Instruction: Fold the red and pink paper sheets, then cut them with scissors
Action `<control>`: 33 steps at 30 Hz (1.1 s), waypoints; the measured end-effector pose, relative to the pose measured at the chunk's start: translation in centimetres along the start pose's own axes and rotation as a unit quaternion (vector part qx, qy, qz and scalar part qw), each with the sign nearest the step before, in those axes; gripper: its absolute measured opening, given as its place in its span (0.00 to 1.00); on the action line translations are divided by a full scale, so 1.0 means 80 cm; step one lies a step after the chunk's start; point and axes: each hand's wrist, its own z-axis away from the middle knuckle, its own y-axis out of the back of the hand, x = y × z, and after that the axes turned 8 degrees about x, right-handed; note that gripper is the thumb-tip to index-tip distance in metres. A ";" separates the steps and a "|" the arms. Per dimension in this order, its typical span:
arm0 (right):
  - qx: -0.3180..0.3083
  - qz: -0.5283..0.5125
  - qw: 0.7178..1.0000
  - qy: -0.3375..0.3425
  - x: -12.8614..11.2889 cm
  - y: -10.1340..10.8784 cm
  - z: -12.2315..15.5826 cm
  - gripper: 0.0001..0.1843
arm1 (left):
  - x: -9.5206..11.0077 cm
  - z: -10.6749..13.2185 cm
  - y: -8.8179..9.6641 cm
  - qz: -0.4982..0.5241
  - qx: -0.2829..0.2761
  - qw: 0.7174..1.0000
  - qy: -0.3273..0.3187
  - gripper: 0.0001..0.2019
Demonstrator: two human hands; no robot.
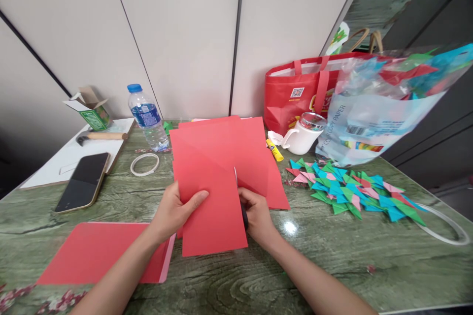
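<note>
My left hand [181, 211] grips a red sheet of paper [216, 216] by its left edge, thumb on top. A slit runs up through the sheet from its near edge. My right hand [256, 214] is closed around scissors [244, 214] with dark handles, mostly hidden by the paper and my fingers. A thin strip of blade shows at the upper end of the slit. Behind the held sheet, more red paper [279, 189] lies on the table. To the left of my left forearm rests a stack of red and pink paper [99, 251].
On the left are a phone [83, 182], a hammer-like tool [103, 136], a small green box [92, 113], a tape roll [145, 164] and a water bottle [148, 118]. On the right stand a white mug [301, 138], a glue stick [274, 150], folded paper pieces [347, 189], a red bag [283, 93] and a plastic bag [377, 128].
</note>
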 end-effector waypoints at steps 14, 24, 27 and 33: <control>-0.029 0.039 0.999 0.009 0.006 0.003 0.003 0.09 | -0.022 -0.009 0.009 0.180 0.036 0.982 0.049 0.14; -0.008 0.055 0.998 0.016 -0.002 0.000 0.003 0.13 | -0.005 -0.004 0.005 -0.044 0.055 0.997 -0.023 0.15; -0.007 0.060 0.998 0.018 -0.003 0.001 0.003 0.14 | 0.001 -0.003 0.005 -0.079 0.070 0.993 -0.053 0.14; -0.006 0.060 0.998 0.018 -0.002 0.001 0.002 0.12 | 0.003 -0.003 0.003 -0.102 0.089 0.988 -0.069 0.13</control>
